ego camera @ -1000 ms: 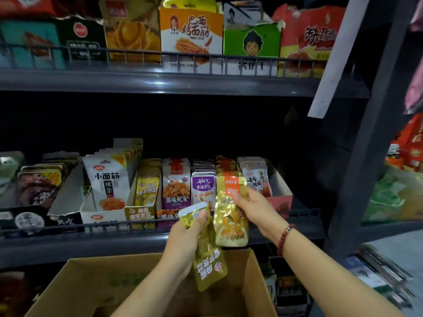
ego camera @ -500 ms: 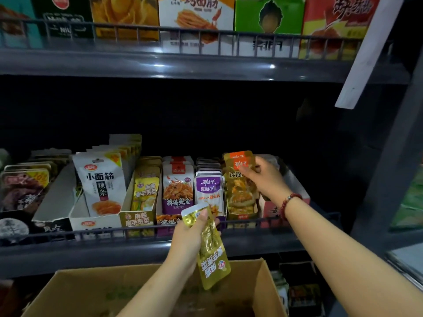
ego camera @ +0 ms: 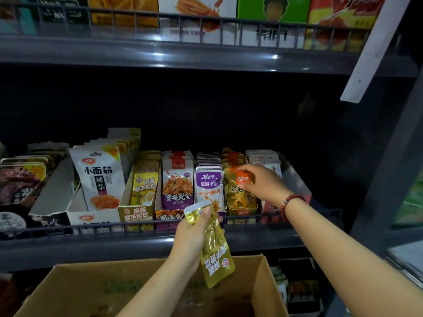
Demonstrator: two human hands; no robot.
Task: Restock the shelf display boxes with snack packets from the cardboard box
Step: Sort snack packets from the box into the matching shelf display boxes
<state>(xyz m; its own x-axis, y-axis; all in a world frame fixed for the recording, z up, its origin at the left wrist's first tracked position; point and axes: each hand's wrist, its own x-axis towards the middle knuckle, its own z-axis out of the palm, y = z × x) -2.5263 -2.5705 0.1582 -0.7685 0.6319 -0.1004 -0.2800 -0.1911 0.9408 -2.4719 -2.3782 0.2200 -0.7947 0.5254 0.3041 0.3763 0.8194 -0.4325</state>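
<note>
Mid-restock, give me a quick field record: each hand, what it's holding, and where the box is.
left hand: grips yellow snack packet, label upside down, above cardboard box
right hand: pinches orange-topped gold packet at its top, packet standing at the front of its display box
neighbour row: purple packets, left of the gold row
shelf rail: runs in front of the display boxes

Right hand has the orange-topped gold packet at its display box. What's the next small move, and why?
Probably let go and withdraw the right hand: the orange-topped gold packet already stands upright in front of its matching row. Next comes the yellow translucent packet held by the left hand.
</note>
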